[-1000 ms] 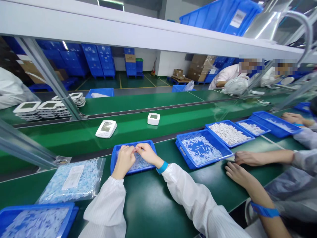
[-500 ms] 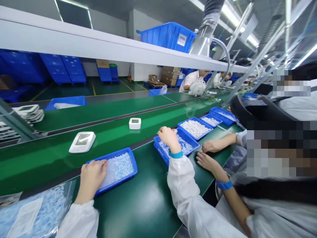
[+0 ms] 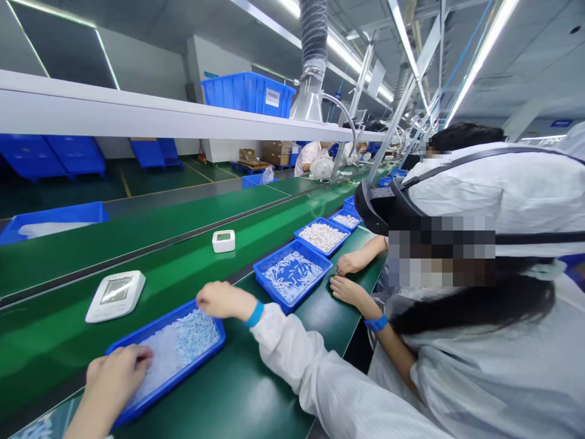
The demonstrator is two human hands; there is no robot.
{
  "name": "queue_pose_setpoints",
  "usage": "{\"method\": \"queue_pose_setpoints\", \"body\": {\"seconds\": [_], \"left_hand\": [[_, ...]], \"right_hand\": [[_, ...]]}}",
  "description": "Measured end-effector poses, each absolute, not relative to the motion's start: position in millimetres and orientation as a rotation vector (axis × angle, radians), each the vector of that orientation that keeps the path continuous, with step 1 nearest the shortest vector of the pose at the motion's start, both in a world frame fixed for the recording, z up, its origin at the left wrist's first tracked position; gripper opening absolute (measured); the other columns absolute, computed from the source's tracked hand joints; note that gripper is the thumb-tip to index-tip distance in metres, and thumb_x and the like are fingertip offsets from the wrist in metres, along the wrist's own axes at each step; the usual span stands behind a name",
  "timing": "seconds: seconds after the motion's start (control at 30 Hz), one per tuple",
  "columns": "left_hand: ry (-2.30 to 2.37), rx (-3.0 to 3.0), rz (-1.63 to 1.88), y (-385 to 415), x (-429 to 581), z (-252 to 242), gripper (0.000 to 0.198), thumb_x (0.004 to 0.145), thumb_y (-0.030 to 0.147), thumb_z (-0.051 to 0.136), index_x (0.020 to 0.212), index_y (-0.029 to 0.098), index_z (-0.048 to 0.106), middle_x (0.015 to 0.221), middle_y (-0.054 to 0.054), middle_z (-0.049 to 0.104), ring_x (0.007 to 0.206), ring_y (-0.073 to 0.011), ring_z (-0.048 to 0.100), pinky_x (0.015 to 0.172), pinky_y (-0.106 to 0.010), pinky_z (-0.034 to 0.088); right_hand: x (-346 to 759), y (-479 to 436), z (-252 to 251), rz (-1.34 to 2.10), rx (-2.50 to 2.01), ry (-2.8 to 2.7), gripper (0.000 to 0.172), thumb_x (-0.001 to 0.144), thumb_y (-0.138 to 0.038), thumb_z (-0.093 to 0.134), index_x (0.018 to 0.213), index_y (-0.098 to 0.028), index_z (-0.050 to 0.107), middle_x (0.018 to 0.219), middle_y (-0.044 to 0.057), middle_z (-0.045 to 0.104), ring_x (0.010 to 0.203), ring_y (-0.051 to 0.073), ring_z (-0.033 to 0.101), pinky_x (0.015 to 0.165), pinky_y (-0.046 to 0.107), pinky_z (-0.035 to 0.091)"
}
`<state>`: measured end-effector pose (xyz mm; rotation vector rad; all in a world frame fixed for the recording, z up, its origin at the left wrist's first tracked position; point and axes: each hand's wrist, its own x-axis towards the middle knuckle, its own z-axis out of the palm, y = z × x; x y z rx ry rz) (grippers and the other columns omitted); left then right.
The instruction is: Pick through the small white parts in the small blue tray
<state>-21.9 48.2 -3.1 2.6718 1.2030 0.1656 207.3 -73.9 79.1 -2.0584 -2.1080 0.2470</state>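
Tray (image 3: 185,370) lies at the far edge of the tabletop (image 3: 233,393), its long side running along that edge, beside the belt (image 3: 178,274). Pale blue bits (image 3: 198,334) fill its right end; a translucent film (image 3: 159,353) covers much of the left end. Left hand (image 3: 114,379) is over the tray's left end, fingers bent and close together, tips at the film; cannot tell whether they pinch it. Right hand (image 3: 223,300), band (image 3: 255,314) at the wrist, is above the tray's far right corner, fingers curled and tips pointing down; cannot tell whether anything is between them. Second tray (image 3: 312,286), holding scattered pale strips (image 3: 292,274), sits right of the first, apart from it, near the tabletop's far edge. Third tray (image 3: 339,245), with white bits (image 3: 321,236), is just beyond it. On the belt: large device (image 3: 116,296), screen up, across from the tray's left half; small device (image 3: 223,241) farther right, standing apart. Co-worker (image 3: 484,360), in white with a black headset, has both hands (image 3: 350,291) near the tabletop's near edge, just beside the second tray.
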Motion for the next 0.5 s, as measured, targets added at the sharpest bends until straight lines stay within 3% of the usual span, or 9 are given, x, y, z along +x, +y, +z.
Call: {"method": "queue_pose_setpoints", "body": {"seconds": [0.17, 0.37, 0.5], "left_hand": [[1.268, 2.692, 0.111, 57.5, -20.3, -9.1, 0.033, 0.076, 0.027, 0.042, 0.083, 0.023, 0.074, 0.099, -0.006, 0.072, 0.099, -0.0293, 0.063, 0.077, -0.040, 0.049], [1.202, 2.639, 0.567, 48.2, -22.4, -2.4, 0.039, 0.081, 0.037, 0.034, 0.086, 0.022, 0.070, 0.097, -0.006, 0.069, 0.089, -0.0243, 0.063, 0.069, -0.033, 0.049], [1.120, 2.482, 0.849, 36.6, -18.8, 5.1, 0.037, 0.079, 0.039, 0.037, 0.083, 0.020, 0.068, 0.088, -0.007, 0.068, 0.082, -0.0225, 0.063, 0.073, -0.032, 0.048]], "right_hand": [[163.8, -47.9, 28.5, 0.160, -2.013, -2.401, 0.008, 0.074, -0.014, 0.055, 0.078, -0.013, 0.062, 0.085, 0.010, 0.069, 0.080, 0.025, 0.064, 0.080, 0.047, 0.045], [163.5, -46.3, 21.9, 0.048, -1.997, -2.385, 0.008, 0.074, -0.012, 0.054, 0.077, -0.013, 0.061, 0.081, 0.009, 0.068, 0.076, 0.023, 0.064, 0.076, 0.042, 0.044], [160.6, -46.3, 24.7, 0.021, -2.014, -2.410, 0.011, 0.077, -0.015, 0.054, 0.082, -0.012, 0.064, 0.085, 0.011, 0.069, 0.079, 0.025, 0.064, 0.078, 0.043, 0.043]]}}
